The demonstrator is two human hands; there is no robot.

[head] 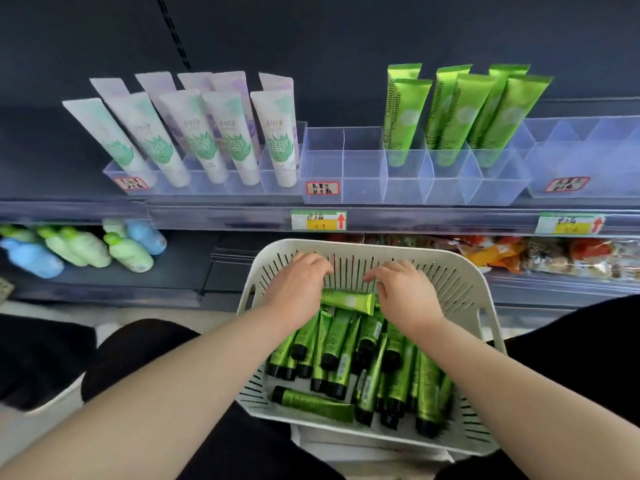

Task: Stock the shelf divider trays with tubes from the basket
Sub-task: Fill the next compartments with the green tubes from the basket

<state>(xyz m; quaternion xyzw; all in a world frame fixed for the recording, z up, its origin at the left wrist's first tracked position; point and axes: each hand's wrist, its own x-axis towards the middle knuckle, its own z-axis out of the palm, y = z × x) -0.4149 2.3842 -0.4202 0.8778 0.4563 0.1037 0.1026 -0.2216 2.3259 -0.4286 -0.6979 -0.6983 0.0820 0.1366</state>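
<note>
Pick step, down in basket [460, 271]. Palm down over far end: left hand [298, 282] and right hand [403, 289], fingers loosely bent, one each side of top tube [348, 301], crosswise on pile [346, 344]. Tube ends right at both thumbs. Thumbs mostly hidden, so pinching or just touching: cannot tell, either hand.

To do it well:
- Take top tube first, no digging under.
- Pinch mid-body, not the crimped tail; soft wall likely to dent, glossy skin probably slippery.
- Turn cap down, crimp up, to match shelf tubes [446, 109].
- Lift to middle tray [322, 174] and lower straight between dividers into a left cell with no tube yet, label out.
- Keep basket steady meanwhile.

Look of tubes: glossy metallic green, black caps, flat crimped tail, pale round mark on body. Plenty left in basket, heaped, mostly caps toward wearer, one loose at near left. Same green kind upright but leaning in right cells of middle tray, crimps up. Beside it, white tubes [194, 133] in left tray [117, 174].
</note>
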